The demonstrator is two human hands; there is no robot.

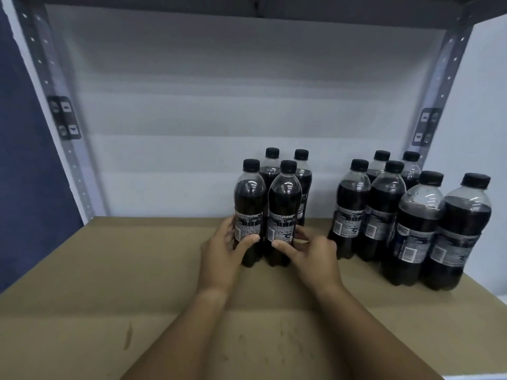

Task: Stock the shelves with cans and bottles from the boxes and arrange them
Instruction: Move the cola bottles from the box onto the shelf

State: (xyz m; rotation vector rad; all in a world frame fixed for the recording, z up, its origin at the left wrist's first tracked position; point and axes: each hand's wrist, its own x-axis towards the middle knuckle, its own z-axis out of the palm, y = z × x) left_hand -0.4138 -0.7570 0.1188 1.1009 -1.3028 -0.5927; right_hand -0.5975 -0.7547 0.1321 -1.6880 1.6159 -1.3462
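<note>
Several dark cola bottles with black caps stand on a brown cardboard-lined shelf (109,270). A middle cluster has two front bottles and two behind. My left hand (222,253) grips the front left bottle (249,204) at its label, thumb across the front. My right hand (310,250) holds the front right bottle (284,207), thumb on its label and fingers round the far side. Both bottles stand upright on the shelf, touching each other.
A second group of several bottles (411,220) stands at the right, reaching toward the shelf's front edge. Perforated metal uprights (65,138) frame both sides, with a white back wall and another shelf overhead. Bare cardboard stretches to the left.
</note>
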